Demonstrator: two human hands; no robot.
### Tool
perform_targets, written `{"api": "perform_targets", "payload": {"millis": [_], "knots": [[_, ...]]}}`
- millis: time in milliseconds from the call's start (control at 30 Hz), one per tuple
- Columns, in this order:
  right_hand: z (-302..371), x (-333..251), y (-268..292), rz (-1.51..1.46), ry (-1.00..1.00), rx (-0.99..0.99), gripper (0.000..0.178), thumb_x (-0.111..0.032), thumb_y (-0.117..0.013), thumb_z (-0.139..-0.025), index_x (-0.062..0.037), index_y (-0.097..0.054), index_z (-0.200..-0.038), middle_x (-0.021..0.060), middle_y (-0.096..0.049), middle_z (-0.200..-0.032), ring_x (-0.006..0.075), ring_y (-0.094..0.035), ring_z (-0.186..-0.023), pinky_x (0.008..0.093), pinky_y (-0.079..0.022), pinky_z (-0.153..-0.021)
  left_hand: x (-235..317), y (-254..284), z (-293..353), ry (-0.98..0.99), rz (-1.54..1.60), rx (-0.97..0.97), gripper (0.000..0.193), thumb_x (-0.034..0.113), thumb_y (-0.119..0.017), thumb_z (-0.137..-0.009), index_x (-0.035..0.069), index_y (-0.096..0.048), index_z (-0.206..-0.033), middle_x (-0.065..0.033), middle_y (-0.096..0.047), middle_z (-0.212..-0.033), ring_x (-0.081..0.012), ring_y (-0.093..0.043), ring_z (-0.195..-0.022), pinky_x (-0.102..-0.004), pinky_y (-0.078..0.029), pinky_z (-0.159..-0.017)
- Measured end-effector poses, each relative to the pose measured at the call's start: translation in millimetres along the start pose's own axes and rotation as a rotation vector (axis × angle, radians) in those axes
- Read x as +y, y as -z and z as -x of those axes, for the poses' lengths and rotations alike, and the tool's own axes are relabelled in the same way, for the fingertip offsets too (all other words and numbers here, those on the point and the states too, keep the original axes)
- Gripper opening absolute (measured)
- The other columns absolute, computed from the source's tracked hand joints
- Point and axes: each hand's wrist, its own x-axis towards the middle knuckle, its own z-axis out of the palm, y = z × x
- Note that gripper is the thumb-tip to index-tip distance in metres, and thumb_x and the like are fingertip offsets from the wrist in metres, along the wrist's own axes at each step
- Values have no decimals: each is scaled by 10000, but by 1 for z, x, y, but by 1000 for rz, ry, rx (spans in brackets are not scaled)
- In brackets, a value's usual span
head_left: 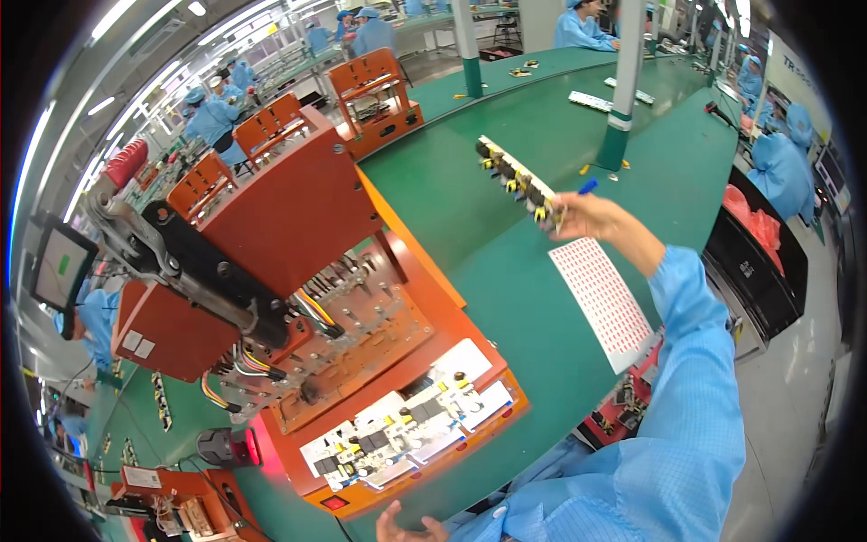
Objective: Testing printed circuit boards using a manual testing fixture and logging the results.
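My right hand (582, 219) reaches out over the green bench and grips the near end of a long, narrow circuit board (517, 181) with black and yellow components. A blue tip, perhaps of a pen (588, 186), shows beside those fingers. Low in the picture, my left hand (408, 527) holds nothing visible, its fingers apart and curved; part of it is cut off. Near it is an orange-red test fixture (352, 361) with a raised lever (217, 271). Along its front edge lie populated circuit boards (397, 434) on white pieces.
A sheet of small red labels (602, 303) lies on the green bench (506, 298) below my right forearm. A grey post (623, 86) rises from the bench. A black bin with a red bag (754, 226) stands right. A barcode scanner (226, 447) glows red left of the fixture.
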Motion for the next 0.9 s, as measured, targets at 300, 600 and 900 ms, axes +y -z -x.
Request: {"api": "perform_targets", "payload": {"millis": [300,600,900], "knots": [[200,53,-84,149,157,-426,448,-64,-774,-695,-115,-329,-701,-24,-378,-692,74,-461,-619,263,-463,-593,-40,39,-122,-362,-79,-426,489,134,-565,-870,65,-317,-1286,-177,-322,-1295,-356,-389,-1213,-478,-386,-975],[241,76,-167,287,-124,-994,480,-72,-765,-738,-90,-286,-710,138,-610,-754,129,-608,-720,252,-486,-569,1,33,-162,-1042,-305,-499,723,364,-708,-789,112,-301,-1330,-179,-323,-1367,-416,-318,-1275,-611,-343,-1018],[225,104,-203,309,-243,-1223,484,-108,-781,-741,-94,-299,-694,27,-471,-615,71,-490,-579,225,-389,-474,3,68,-163,-992,-268,-571,587,264,-646,-850,99,-331,-1316,-151,-486,-1250,-366,-466,-1175,-535,-442,-950]]}}
